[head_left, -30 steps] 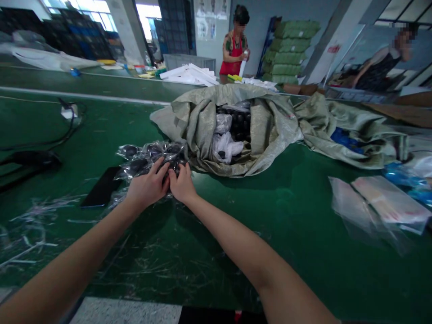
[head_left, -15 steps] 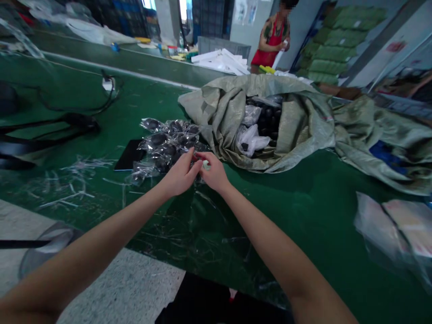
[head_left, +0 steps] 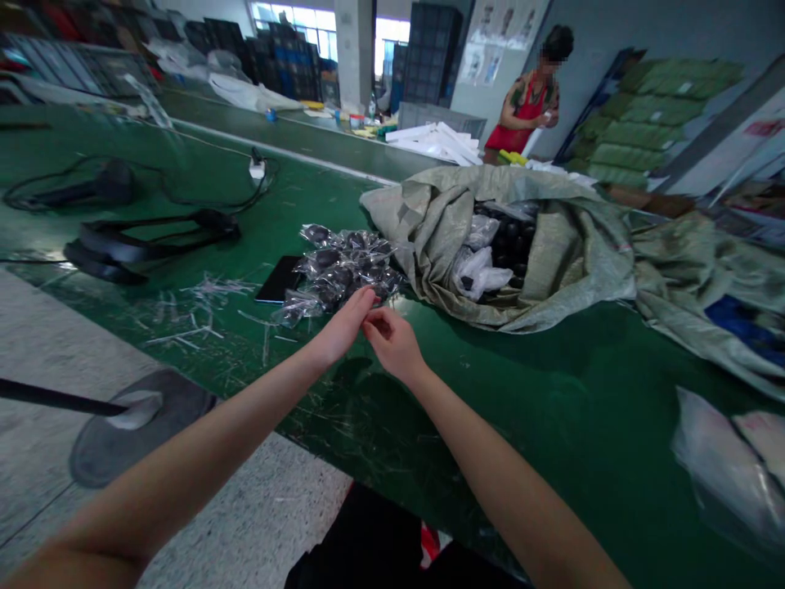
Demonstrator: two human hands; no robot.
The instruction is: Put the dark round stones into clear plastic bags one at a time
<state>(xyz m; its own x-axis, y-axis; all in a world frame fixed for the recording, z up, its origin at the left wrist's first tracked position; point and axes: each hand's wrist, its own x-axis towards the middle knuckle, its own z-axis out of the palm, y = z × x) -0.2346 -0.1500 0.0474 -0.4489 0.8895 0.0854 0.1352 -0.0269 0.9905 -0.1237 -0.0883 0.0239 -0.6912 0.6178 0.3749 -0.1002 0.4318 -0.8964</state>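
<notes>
Just in front of the pile of clear plastic bags with dark oval pieces (head_left: 343, 266), my hands meet above the green table. My left hand (head_left: 344, 329) is closed, its fingers pressed together and pointing away from me. Against its fingertips, my right hand (head_left: 396, 345) is curled, thumb and forefinger pinched into a ring. Whatever lies between the fingertips is hidden or too small to make out. A dark flat tablet-like slab (head_left: 279, 279) lies left of the pile. To the right, a large woven sack (head_left: 423, 245) gapes open, showing black rounded pieces (head_left: 508, 241) and white plastic bags (head_left: 482, 276).
Thin clear strips (head_left: 214, 290) are scattered on the green table (head_left: 552, 409). At left lie a black strap-like object (head_left: 153, 233) and a cable with a white plug (head_left: 257, 169). Plastic packets (head_left: 729, 458) lie at right. Beyond the table stands a person in a red apron (head_left: 524, 114).
The view has shifted, so the tabletop things sit further right and slightly lower. The pale green bit seen at my right fingers is out of sight now. My hands remain together.
</notes>
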